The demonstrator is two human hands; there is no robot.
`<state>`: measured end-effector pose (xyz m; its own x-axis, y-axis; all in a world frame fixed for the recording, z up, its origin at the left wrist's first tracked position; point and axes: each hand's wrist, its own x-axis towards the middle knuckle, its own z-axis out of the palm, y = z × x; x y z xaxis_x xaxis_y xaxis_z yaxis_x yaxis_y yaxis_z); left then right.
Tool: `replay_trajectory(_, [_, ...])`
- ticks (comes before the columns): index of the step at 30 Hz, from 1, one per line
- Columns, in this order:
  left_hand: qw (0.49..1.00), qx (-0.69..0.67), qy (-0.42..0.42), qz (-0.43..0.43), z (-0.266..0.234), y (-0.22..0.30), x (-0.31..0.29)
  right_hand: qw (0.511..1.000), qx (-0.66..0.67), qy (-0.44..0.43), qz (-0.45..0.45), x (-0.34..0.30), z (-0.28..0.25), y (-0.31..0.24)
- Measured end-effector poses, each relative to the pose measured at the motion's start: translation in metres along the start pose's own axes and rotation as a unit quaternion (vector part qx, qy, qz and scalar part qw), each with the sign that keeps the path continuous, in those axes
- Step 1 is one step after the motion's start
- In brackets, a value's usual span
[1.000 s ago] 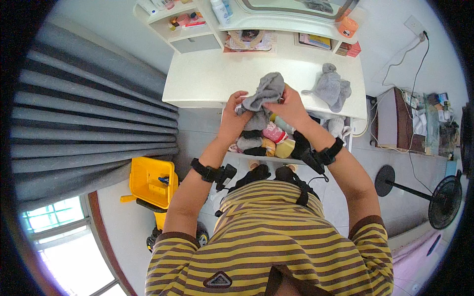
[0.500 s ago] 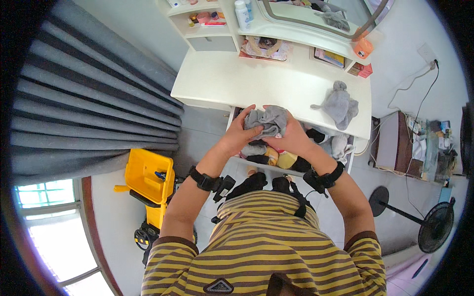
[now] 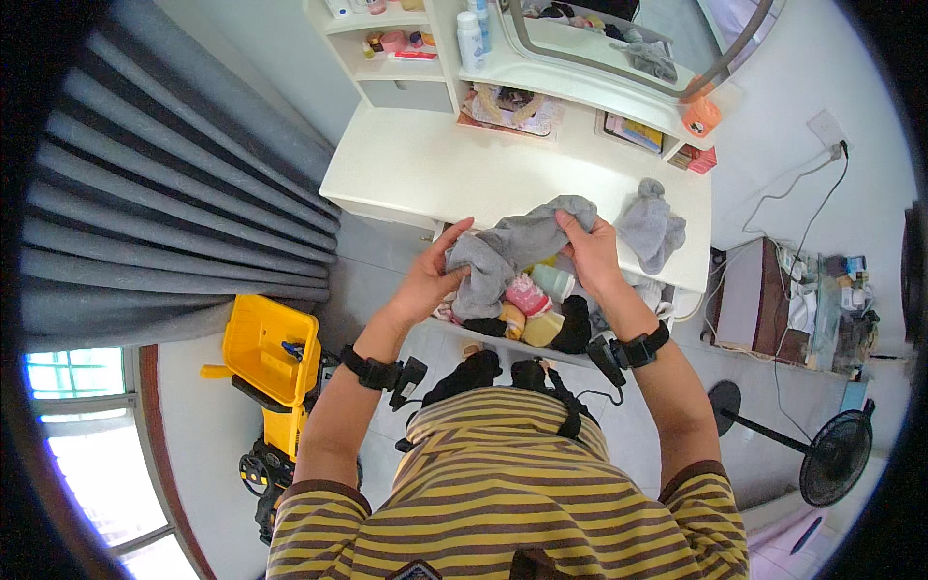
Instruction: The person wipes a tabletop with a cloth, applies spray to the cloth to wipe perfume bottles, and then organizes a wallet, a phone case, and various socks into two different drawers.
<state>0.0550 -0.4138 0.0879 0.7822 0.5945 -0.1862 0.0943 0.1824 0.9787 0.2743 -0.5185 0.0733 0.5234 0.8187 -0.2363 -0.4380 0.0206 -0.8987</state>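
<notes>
A soft grey sock-like cloth [image 3: 522, 242] is stretched between my two hands above the open drawer [image 3: 425, 317]. My left hand [image 3: 432, 273] has its left end between thumb and fingers. With thumb and fingers, my right hand [image 3: 592, 249] pinches the right end. Below the cloth, the drawer is packed with socks and small garments: a red-pink bundle [image 3: 528, 294], a pale green one [image 3: 552, 281], a yellow one [image 3: 543, 328] and a black one [image 3: 574, 325]. The cloth hides part of the drawer's contents. Another grey cloth [image 3: 653, 228] lies bunched on the white tabletop to the right.
The white dressing table [image 3: 425, 174] has a mirror [image 3: 619, 48], shelves and bottles at the back. A yellow toy truck [image 3: 273, 348] stands on the left by the grey curtain [image 3: 184, 193]. On the right are a black fan [image 3: 837, 456], loose cables and a cluttered low unit [image 3: 822, 304].
The grey cloth has gone from a bunched wad to a spread length. My hands have moved apart, uncovering more of the drawer's contents. The view has shifted slightly.
</notes>
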Motion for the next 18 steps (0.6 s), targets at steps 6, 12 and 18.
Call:
replay_trajectory(6, [0.993,-0.108,-0.041,0.005,0.015,0.007,0.003,0.945,0.205,-0.108,0.232,-0.012,0.016,0.012])
replay_trajectory(12, [0.987,0.069,-0.002,0.142,0.021,-0.01,0.01,0.933,0.2,-0.117,0.275,-0.011,0.012,0.036])
replay_trajectory(18, [0.964,-0.253,0.078,-0.018,0.01,-0.018,0.011,0.978,0.094,0.084,0.166,-0.006,0.0,0.028])
